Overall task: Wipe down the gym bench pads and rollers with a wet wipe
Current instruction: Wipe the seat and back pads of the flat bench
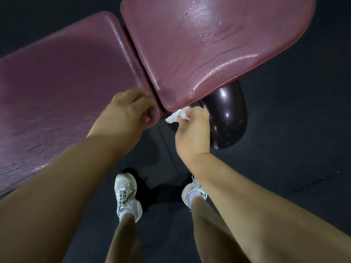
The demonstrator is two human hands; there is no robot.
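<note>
Dark rubber flooring [284,186] lies under everything, and against it the white wet wipe [177,115] stands out. We hold it bunched in our right hand [192,133], thumb and fingers pinched on it, so that its loose end sticks out on the far-left side of the fist. That end sits right at the near corner of the seat pad [218,50], touching its lower edge or nearly so; we cannot tell which. Just to the right of this hand, and seemingly brushing its knuckles, is the glossy dark roller [228,114]. It juts out from under the seat pad, with its long axis running from far to near. The wipe therefore faces away from the roller, and we judge the hand has to turn or shift right to lay the cloth on that curved flank and stroke along its length. Our right hand is much the nearer one for this. Our left hand [129,111] is across the gap between the pads, its fingers curled over the near-right corner of the long back pad [66,82], apparently bracing us. Both maroon pads glisten with streaks, which suggests they are already wiped. Below, our two white sneakers [126,194] stand on the floor.
</note>
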